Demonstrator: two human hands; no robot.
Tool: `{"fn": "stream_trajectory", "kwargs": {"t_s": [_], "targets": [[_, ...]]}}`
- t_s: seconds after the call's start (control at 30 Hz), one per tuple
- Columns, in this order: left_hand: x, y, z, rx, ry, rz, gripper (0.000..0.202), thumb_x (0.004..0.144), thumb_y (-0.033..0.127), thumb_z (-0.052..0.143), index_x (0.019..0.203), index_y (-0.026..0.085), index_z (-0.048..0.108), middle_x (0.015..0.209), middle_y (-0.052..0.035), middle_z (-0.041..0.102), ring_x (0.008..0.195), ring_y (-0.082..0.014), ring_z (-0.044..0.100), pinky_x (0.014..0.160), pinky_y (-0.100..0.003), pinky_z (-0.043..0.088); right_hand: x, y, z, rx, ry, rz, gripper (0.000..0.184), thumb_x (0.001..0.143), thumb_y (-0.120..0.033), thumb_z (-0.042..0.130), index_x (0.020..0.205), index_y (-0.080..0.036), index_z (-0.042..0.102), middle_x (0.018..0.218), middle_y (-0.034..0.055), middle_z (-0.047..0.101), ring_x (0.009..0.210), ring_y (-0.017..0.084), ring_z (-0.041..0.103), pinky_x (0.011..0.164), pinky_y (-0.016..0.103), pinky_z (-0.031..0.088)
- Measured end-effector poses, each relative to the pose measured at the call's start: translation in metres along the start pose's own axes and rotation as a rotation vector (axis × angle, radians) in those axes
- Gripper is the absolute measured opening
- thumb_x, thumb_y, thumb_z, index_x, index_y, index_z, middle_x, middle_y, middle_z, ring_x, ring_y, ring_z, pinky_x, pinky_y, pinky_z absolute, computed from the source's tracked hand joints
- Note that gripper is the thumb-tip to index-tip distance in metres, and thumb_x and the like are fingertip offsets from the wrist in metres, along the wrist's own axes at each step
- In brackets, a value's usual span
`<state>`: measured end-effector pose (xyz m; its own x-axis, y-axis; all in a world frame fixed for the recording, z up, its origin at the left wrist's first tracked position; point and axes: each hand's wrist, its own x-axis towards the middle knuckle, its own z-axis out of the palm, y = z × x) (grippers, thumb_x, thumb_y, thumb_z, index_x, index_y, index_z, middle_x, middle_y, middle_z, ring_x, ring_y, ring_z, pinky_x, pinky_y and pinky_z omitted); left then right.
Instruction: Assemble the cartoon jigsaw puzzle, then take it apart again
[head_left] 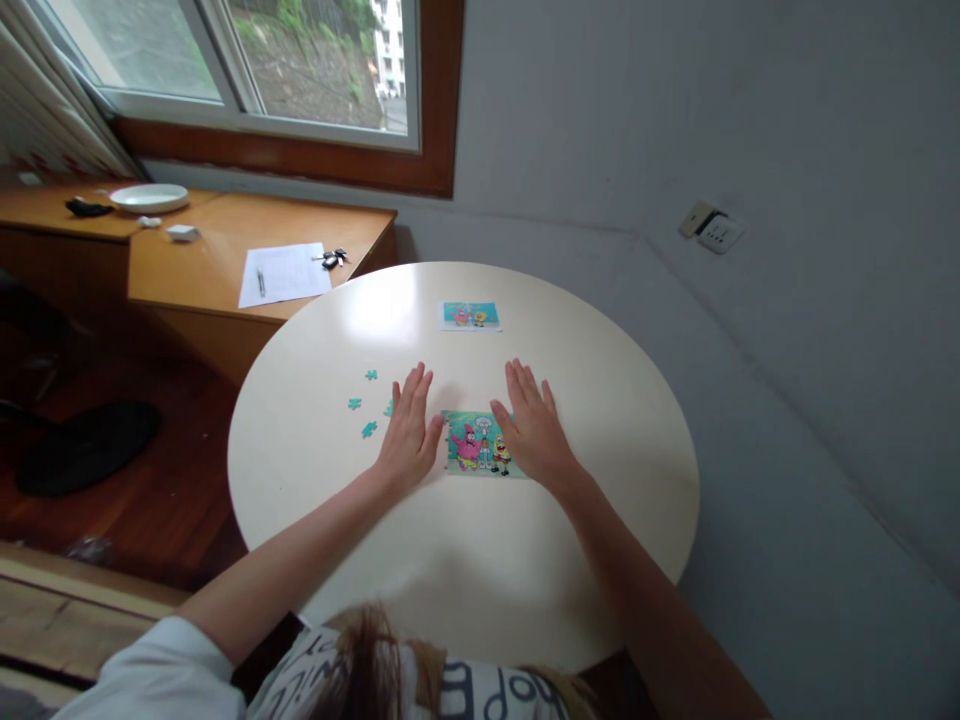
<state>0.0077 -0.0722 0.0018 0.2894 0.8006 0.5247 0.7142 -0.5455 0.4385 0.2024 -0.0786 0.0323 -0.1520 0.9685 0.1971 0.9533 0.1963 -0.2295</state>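
Observation:
A partly joined jigsaw puzzle [469, 450] with cartoon figures on teal lies on the round white table [480, 560]. My left hand [409, 425] is just left of the puzzle, fingers stretched forward, holding nothing. Over the puzzle's right part is my right hand [534, 425], fingers extended and hiding that side; whether it touches the puzzle I cannot tell. Loose teal puzzle pieces lie left of my left hand, among them one piece [369, 429] near it and another piece [354, 404] farther out. One more is partly covered by my left fingers.
Beyond the puzzle lies a small picture card [470, 316] with similar figures. A wooden desk [217, 230] at the back left bears a paper sheet [281, 275], keys [334, 259] and a white plate [150, 197]. A grey wall [750, 450] rises on the right.

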Motion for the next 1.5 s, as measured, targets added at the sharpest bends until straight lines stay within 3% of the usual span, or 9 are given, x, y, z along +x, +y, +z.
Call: {"fn": "stream_trajectory", "kwargs": {"t_s": [0.2, 0.3, 0.43, 0.57, 0.77, 0.93, 1.13, 1.3, 1.5], "targets": [[0.016, 0.021, -0.017, 0.078, 0.072, 0.082, 0.061, 0.097, 0.04, 0.015, 0.148, 0.017, -0.009, 0.156, -0.0189, 0.011, 0.145, -0.0264, 0.001, 0.114, -0.055, 0.006, -0.02, -0.013, 0.031, -0.065, -0.188, -0.069, 0.062, 0.095, -0.048, 0.021, 0.147, -0.014, 0.026, 0.153, 0.008, 0.027, 0.142, 0.026, 0.021, 0.115, 0.049, 0.012], [0.012, 0.026, -0.002, 0.114, -0.045, 0.097, 0.063, 0.096, 0.042, 0.018, 0.149, 0.012, 0.001, 0.155, -0.0196, 0.016, 0.144, -0.0265, 0.006, 0.114, -0.052, 0.007, -0.023, -0.009, 0.043, -0.053, -0.179, -0.06, 0.058, 0.096, -0.042, 0.019, 0.147, -0.013, 0.026, 0.153, 0.0077, 0.028, 0.142, 0.025, 0.02, 0.116, 0.048, 0.011], [-0.002, 0.02, 0.031, 0.246, -0.374, 0.044, 0.061, 0.095, 0.042, 0.024, 0.141, 0.004, 0.032, 0.145, -0.0219, 0.038, 0.139, -0.0292, 0.028, 0.114, -0.05, 0.014, -0.017, 0.001, 0.035, 0.039, -0.116, -0.02, 0.055, 0.096, -0.029, 0.016, 0.146, -0.008, 0.027, 0.152, 0.0113, 0.029, 0.142, 0.019, 0.023, 0.115, 0.04, 0.019], [-0.009, 0.018, 0.042, 0.326, -0.385, 0.055, 0.06, 0.095, 0.043, 0.025, 0.14, 0.005, 0.036, 0.148, -0.0186, 0.035, 0.139, -0.0286, 0.027, 0.115, -0.048, 0.016, -0.016, 0.003, 0.023, 0.021, 0.064, 0.001, 0.057, 0.096, -0.029, 0.016, 0.148, -0.008, 0.018, 0.155, 0.0124, 0.02, 0.145, 0.021, 0.011, 0.116, 0.045, 0.015], [-0.006, 0.011, 0.03, 0.319, -0.352, 0.022, 0.059, 0.094, 0.033, 0.027, 0.144, 0.001, 0.027, 0.151, -0.0203, 0.026, 0.141, -0.0298, 0.02, 0.114, -0.05, 0.017, -0.028, -0.006, 0.034, -0.089, -0.189, -0.088, 0.059, 0.097, -0.043, 0.02, 0.146, -0.013, 0.027, 0.152, 0.0092, 0.028, 0.142, 0.023, 0.021, 0.115, 0.048, 0.015], [-0.023, 0.003, 0.019, 0.318, -0.333, 0.073, 0.058, 0.095, 0.035, 0.026, 0.144, 0.005, 0.028, 0.151, -0.0189, 0.027, 0.142, -0.0277, 0.02, 0.115, -0.049, 0.015, -0.029, -0.004, 0.04, -0.109, -0.147, -0.083, 0.06, 0.097, -0.043, 0.018, 0.146, -0.01, 0.027, 0.152, 0.0092, 0.028, 0.142, 0.024, 0.022, 0.116, 0.047, 0.015], [-0.059, -0.006, -0.013, 0.32, -0.381, 0.129, 0.058, 0.095, 0.039, 0.028, 0.145, 0.008, 0.028, 0.151, -0.0161, 0.03, 0.142, -0.0265, 0.022, 0.116, -0.049, 0.015, -0.053, 0.004, 0.042, -0.128, -0.071, -0.143, 0.059, 0.097, -0.041, 0.021, 0.146, -0.01, 0.026, 0.152, 0.0115, 0.027, 0.142, 0.023, 0.021, 0.116, 0.047, 0.017], [-0.068, -0.03, -0.038, 0.28, -0.306, 0.013, 0.048, 0.093, 0.034, 0.032, 0.136, 0.013, 0.042, 0.144, -0.0169, 0.041, 0.137, -0.0272, 0.032, 0.114, -0.051, 0.021, -0.078, 0.014, 0.041, -0.17, -0.088, -0.165, 0.058, 0.096, -0.04, 0.023, 0.145, -0.009, 0.03, 0.152, 0.0119, 0.028, 0.141, 0.024, 0.024, 0.115, 0.047, 0.018], [-0.041, -0.069, -0.052, 0.203, -0.155, -0.186, 0.041, 0.089, 0.034, 0.039, 0.121, 0.012, 0.051, 0.13, -0.0193, 0.049, 0.125, -0.0284, 0.044, 0.11, -0.049, 0.029, -0.073, 0.013, 0.037, -0.183, -0.156, -0.133, 0.054, 0.095, -0.037, 0.025, 0.144, -0.015, 0.034, 0.15, 0.009, 0.033, 0.14, 0.023, 0.028, 0.114, 0.048, 0.021]]}}
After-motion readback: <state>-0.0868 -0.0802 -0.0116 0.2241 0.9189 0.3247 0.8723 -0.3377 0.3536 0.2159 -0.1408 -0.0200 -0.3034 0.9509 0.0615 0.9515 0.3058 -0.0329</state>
